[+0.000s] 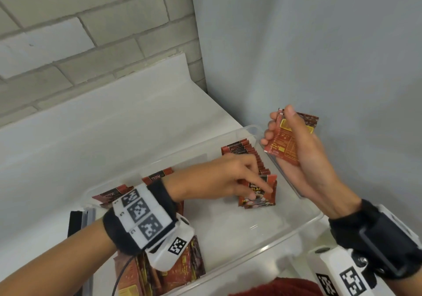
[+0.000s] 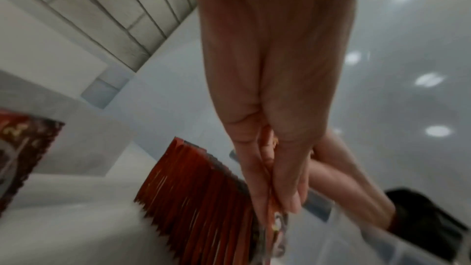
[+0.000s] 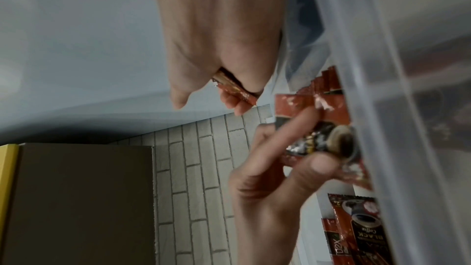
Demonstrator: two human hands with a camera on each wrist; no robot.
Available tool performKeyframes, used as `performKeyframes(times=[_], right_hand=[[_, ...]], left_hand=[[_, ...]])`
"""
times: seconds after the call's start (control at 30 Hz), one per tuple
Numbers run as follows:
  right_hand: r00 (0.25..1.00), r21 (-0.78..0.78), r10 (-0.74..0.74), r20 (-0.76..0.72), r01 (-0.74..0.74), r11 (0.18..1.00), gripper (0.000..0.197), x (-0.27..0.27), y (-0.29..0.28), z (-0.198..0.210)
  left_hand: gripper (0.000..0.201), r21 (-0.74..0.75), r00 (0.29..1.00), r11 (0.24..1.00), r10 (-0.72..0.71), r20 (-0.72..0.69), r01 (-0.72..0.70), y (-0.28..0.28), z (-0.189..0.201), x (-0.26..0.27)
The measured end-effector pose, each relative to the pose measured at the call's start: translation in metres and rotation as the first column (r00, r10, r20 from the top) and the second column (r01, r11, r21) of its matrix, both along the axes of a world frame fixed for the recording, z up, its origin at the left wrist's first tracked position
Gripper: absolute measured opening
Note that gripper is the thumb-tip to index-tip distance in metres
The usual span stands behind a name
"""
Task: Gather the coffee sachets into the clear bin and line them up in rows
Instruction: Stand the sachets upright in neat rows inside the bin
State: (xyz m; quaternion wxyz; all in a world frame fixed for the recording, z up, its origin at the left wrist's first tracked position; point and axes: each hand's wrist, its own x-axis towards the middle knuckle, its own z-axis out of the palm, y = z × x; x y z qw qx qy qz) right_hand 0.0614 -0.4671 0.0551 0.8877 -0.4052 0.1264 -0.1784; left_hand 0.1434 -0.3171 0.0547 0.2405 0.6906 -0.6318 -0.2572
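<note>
The clear bin (image 1: 318,215) sits in the corner, walls close at twelve and three o'clock, bare floor open at its six o'clock side. The left hand (image 1: 219,179) pinches a sachet (image 1: 262,193) against the standing row (image 1: 249,156); the right hand (image 1: 296,145), at two o'clock over the rim, clasps a small stack of sachets (image 1: 285,145).

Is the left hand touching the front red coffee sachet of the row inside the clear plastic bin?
Touching: the head view shows the left hand with fingertips on the front red sachet.
</note>
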Motion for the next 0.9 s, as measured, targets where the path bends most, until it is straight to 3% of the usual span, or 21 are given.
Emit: performKeyframes(times=[0.1, 0.27, 0.6, 0.77, 0.9], right_hand=[[1.000, 0.016, -0.012, -0.011, 0.012, 1.000, 0.031, 0.000, 0.002, 0.003], [0.999, 0.016, -0.018, -0.035, 0.018, 1.000, 0.033, 0.000, 0.002, 0.004], [1.000, 0.114, 0.011, -0.007, -0.010, 0.993, 0.026, 0.000, -0.002, 0.001], [0.998, 0.158, 0.048, 0.035, -0.053, 0.986, 0.027, -0.003, -0.001, 0.003], [0.999, 0.169, 0.045, 0.028, -0.049, 0.984, 0.026, -0.003, -0.002, 0.003]], left_hand=[[0.033, -0.019, 0.976, 0.996, -0.078, 0.202, 0.084, -0.006, -0.019, -0.003], [0.027, -0.112, 0.840, 0.974, -0.110, 0.532, 0.198, -0.012, -0.026, -0.007], [0.036, -0.079, 0.762, 0.981, -0.088, 0.642, 0.180, -0.015, -0.032, -0.011], [0.026, -0.112, 0.737, 0.974, -0.070, 0.672, 0.196, -0.014, -0.029, -0.013], [0.028, -0.122, 0.753, 0.971, -0.077, 0.654, 0.205, -0.014, -0.030, -0.014]])
